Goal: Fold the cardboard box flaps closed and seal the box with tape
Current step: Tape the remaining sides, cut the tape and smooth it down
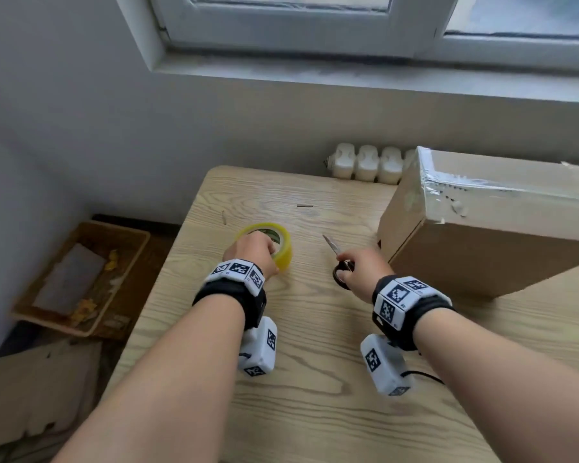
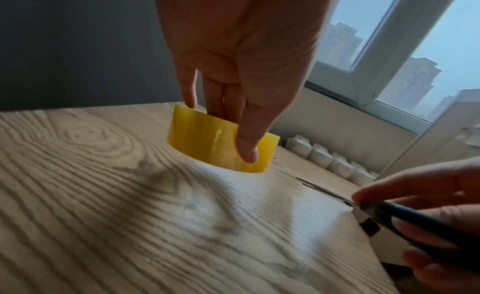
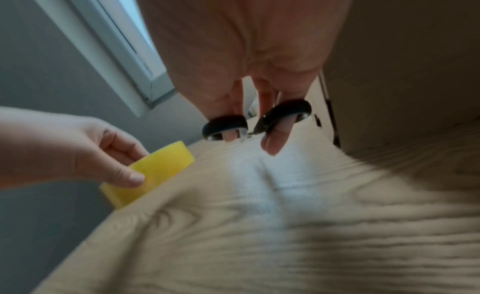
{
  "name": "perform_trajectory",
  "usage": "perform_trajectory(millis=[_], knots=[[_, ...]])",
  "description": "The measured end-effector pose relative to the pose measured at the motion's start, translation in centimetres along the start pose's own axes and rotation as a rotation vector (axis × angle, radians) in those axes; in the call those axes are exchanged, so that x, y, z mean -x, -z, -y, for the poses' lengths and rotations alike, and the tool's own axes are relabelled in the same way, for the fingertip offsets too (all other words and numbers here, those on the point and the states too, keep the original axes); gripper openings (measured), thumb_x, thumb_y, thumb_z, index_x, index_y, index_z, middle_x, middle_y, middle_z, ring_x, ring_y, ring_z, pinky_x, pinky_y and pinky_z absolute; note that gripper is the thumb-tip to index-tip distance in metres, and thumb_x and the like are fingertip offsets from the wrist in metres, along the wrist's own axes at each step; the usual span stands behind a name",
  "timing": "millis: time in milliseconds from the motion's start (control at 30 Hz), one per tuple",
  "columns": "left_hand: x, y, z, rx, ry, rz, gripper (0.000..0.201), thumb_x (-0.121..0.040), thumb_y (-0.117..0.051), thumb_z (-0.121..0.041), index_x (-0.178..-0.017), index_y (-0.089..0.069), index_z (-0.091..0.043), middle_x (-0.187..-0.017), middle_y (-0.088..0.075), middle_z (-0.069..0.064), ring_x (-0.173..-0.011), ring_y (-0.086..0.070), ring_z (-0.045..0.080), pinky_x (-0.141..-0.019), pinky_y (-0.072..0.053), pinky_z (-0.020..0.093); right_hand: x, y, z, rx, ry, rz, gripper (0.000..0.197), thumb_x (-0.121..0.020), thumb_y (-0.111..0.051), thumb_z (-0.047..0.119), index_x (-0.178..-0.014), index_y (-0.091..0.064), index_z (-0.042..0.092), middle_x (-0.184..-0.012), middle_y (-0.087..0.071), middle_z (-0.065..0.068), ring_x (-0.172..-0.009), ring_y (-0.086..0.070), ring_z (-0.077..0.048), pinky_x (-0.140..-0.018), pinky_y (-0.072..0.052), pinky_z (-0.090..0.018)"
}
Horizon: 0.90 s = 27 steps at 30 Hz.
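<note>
A closed cardboard box (image 1: 488, 228) stands at the table's right, clear tape (image 1: 465, 187) running along its top seam and down its near end. My left hand (image 1: 251, 252) grips a yellow tape roll (image 1: 279, 243), thumb on its outer face (image 2: 207, 146) and fingers inside the core, lifted slightly off the table. In the right wrist view the roll (image 3: 161, 166) tilts at the left. My right hand (image 1: 361, 265) holds black-handled scissors (image 1: 335, 252), fingers through the loops (image 3: 283, 113), blades pointing away, just left of the box.
The wooden table (image 1: 315, 379) has two small scraps (image 1: 304, 205) near its far edge. A white radiator (image 1: 365, 163) sits behind it under the window. On the floor at the left lie a wicker tray (image 1: 81, 279) and flattened cardboard (image 1: 30, 396).
</note>
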<state>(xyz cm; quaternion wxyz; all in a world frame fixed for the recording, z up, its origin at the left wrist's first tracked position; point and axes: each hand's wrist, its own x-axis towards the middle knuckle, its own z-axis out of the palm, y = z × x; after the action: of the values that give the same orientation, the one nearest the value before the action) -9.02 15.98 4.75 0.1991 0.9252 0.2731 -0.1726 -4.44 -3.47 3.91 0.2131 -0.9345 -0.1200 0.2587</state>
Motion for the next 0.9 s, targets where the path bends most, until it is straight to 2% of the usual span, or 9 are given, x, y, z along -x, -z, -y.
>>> perform_trajectory(millis=[100,200,300,367,433,567,767,900], knots=[[-0.9,-0.8,1.1,-0.067,-0.032,0.005,0.022,-0.075,-0.073,-0.024,-0.096,-0.071,-0.021,-0.103,-0.07,-0.002,-0.102,-0.064,0.023,-0.086,-0.044,0.029,-0.7,-2.1,0.9,0.053,-0.043,-0.014,0.038,-0.095,-0.05,0.023,-0.132,-0.055,0.017,-0.132,-0.043,-0.01,-0.113,-0.053,-0.031,-0.094,-0.042,-0.034],[-1.3,-1.9,1.9,-0.127,-0.081,0.016,0.017,-0.081,-0.066,-0.021,-0.098,-0.068,-0.024,-0.108,-0.068,-0.004,-0.107,-0.06,0.021,-0.091,-0.038,0.031,-1.1,-4.0,1.5,0.063,-0.09,-0.032,0.035,-0.095,-0.048,0.018,-0.129,-0.054,0.014,-0.127,-0.039,-0.01,-0.103,-0.056,-0.03,-0.088,-0.044,-0.033],[-1.5,-2.5,2.7,-0.126,-0.095,0.038,0.014,-0.078,-0.064,-0.023,-0.091,-0.065,-0.028,-0.107,-0.066,-0.004,-0.105,-0.06,0.022,-0.077,-0.04,0.028,-1.3,-5.9,1.9,0.045,-0.103,-0.021,0.035,-0.094,-0.049,0.016,-0.128,-0.055,0.013,-0.126,-0.039,-0.008,-0.1,-0.058,-0.03,-0.087,-0.044,-0.032],[-1.7,-2.7,3.4,-0.131,-0.101,0.045,0.016,-0.076,-0.066,-0.019,-0.089,-0.064,-0.028,-0.109,-0.065,-0.003,-0.106,-0.059,0.023,-0.074,-0.04,0.027,-1.1,-7.0,2.2,0.023,-0.09,-0.018,0.035,-0.092,-0.05,0.015,-0.126,-0.056,0.012,-0.124,-0.039,-0.006,-0.099,-0.058,-0.029,-0.084,-0.042,-0.028],[-1.8,-2.8,3.9,-0.124,-0.1,0.062,0.019,-0.076,-0.066,-0.015,-0.089,-0.064,-0.03,-0.11,-0.065,-0.002,-0.108,-0.058,0.022,-0.076,-0.042,0.027,-0.9,-7.9,2.5,-0.012,-0.08,-0.047,0.034,-0.091,-0.051,0.013,-0.124,-0.056,0.012,-0.124,-0.04,-0.004,-0.098,-0.058,-0.028,-0.084,-0.042,-0.027],[-1.8,-3.2,4.5,-0.132,-0.118,0.095,0.023,-0.077,-0.061,-0.013,-0.086,-0.061,-0.034,-0.114,-0.06,0.001,-0.109,-0.058,0.022,-0.085,-0.044,0.029,-1.0,-8.6,3.2,-0.062,-0.122,-0.09,0.033,-0.092,-0.052,0.013,-0.125,-0.055,0.012,-0.127,-0.039,-0.006,-0.097,-0.058,-0.028,-0.089,-0.046,-0.032],[-2.1,-3.1,4.4,-0.184,-0.158,0.119,0.029,-0.083,-0.054,-0.01,-0.103,-0.064,-0.027,-0.113,-0.06,0.003,-0.115,-0.052,0.022,-0.09,-0.047,0.033,-2.0,-8.7,3.9,0.04,-0.178,-0.093,0.026,-0.09,-0.051,0.012,-0.115,-0.059,0.011,-0.117,-0.044,-0.008,-0.085,-0.059,-0.031,-0.08,-0.051,-0.034],[-2.1,-3.0,4.2,-0.228,-0.169,0.14,0.028,-0.083,-0.053,-0.01,-0.104,-0.064,-0.025,-0.112,-0.063,0.003,-0.113,-0.054,0.024,-0.089,-0.049,0.035,-2.2,-8.6,4.4,0.158,-0.184,-0.07,0.029,-0.09,-0.052,0.009,-0.119,-0.056,0.01,-0.114,-0.045,-0.01,-0.075,-0.05,-0.028,-0.067,-0.043,-0.031]])
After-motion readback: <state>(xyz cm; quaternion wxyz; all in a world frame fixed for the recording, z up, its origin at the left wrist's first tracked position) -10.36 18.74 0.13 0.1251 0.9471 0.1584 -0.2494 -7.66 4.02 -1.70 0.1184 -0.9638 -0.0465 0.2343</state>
